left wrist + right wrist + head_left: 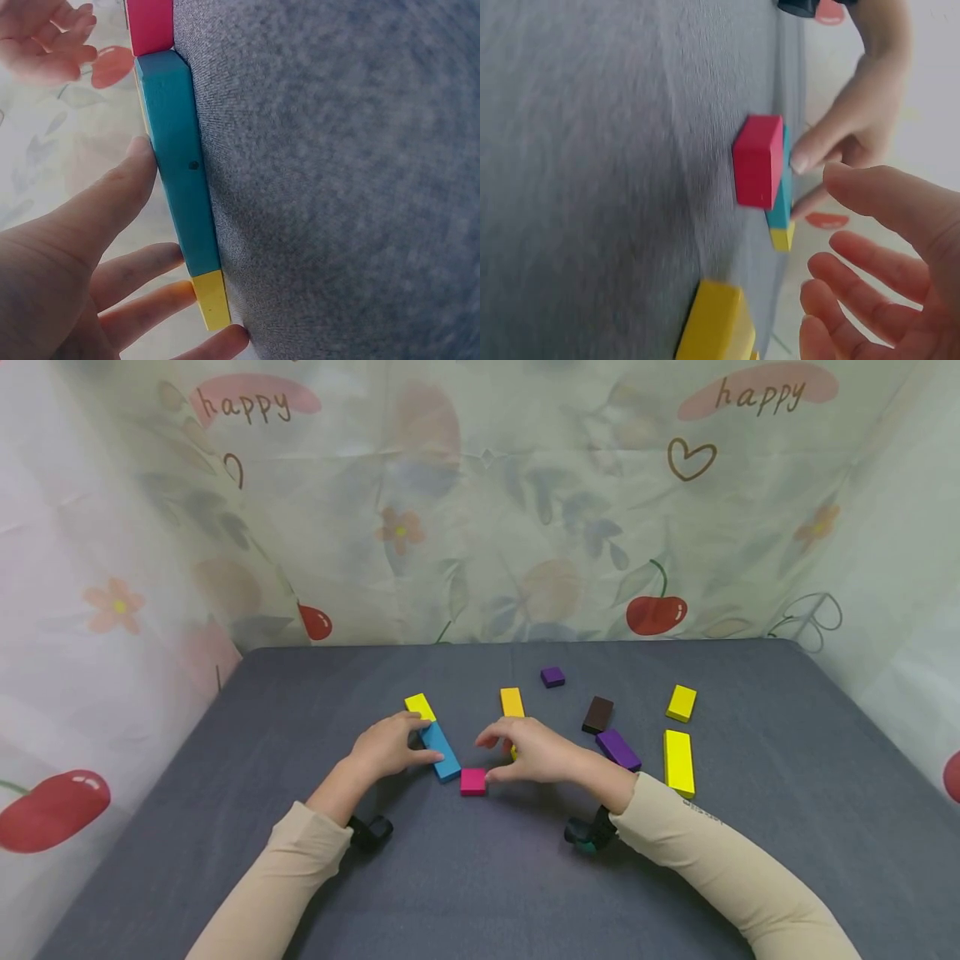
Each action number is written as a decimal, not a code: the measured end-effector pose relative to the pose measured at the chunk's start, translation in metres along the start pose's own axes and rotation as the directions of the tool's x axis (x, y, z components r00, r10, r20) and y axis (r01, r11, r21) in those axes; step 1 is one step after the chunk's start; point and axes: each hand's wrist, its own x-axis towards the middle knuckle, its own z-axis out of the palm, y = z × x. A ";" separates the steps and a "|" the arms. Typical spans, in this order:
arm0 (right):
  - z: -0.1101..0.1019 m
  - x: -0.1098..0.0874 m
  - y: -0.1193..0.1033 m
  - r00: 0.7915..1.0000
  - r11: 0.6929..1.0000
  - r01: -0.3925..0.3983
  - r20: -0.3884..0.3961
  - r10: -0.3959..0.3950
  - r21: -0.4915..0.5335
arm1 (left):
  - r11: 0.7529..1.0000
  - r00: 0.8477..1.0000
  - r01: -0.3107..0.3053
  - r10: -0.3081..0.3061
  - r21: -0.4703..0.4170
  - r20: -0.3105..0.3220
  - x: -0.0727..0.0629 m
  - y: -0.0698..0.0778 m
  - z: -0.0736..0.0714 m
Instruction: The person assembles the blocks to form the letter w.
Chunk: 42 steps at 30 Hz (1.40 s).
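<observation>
Head camera, with the clock laid flat on its picture: the blue block (438, 742) lies on the gray table (480, 877), a bit left of the middle. Its long way runs from 11 o'clock to 5 o'clock. A small yellow block (420, 704) sits at its 11 o'clock end and carries on the same line. The pink block (473, 782) is just beside the other end, at about 4 o'clock.

The left hand (384, 749) is spread along the blue and yellow blocks. Its thumb touches the blue one, and its fingers reach along both but do not curl around them. The right hand (536, 752) is held wide, with nothing between thumb and fingers. Its thumb is near the pink block, at the pink block's 3 o'clock side.

At 2 o'clock from the blue block is an orange block (512, 700), pointing 12 to 6. The right hand stands in front and hides its low end; a bit of yellow block (513, 752) peeks out there too. Farther off at 2 o'clock is a little purple block (552, 677). Toward 3 o'clock come a brown block (597, 715) pointing 1 to 7, a long purple block (618, 749) pointing 10 to 4, and then a short yellow block (681, 703) above a long yellow block (678, 762).
</observation>
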 end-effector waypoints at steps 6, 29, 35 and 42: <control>-0.009 -0.008 0.010 0.999 1.000 -0.029 -0.021 0.029 0.004 | 1.000 1.000 0.001 -0.001 0.005 0.004 0.001 0.000 0.000; -0.015 -0.018 0.044 0.990 0.993 -0.116 0.083 0.117 -0.022 | 1.000 1.000 -0.016 0.016 0.004 -0.009 0.000 -0.001 0.001; -0.013 -0.017 0.045 0.990 0.993 -0.112 0.084 0.114 -0.023 | 1.000 1.000 -0.026 0.026 0.004 -0.014 -0.001 -0.002 0.001; -0.013 -0.016 0.044 0.991 0.992 -0.115 0.061 0.117 -0.045 | 1.000 1.000 -0.018 0.018 -0.002 -0.007 -0.001 -0.002 0.001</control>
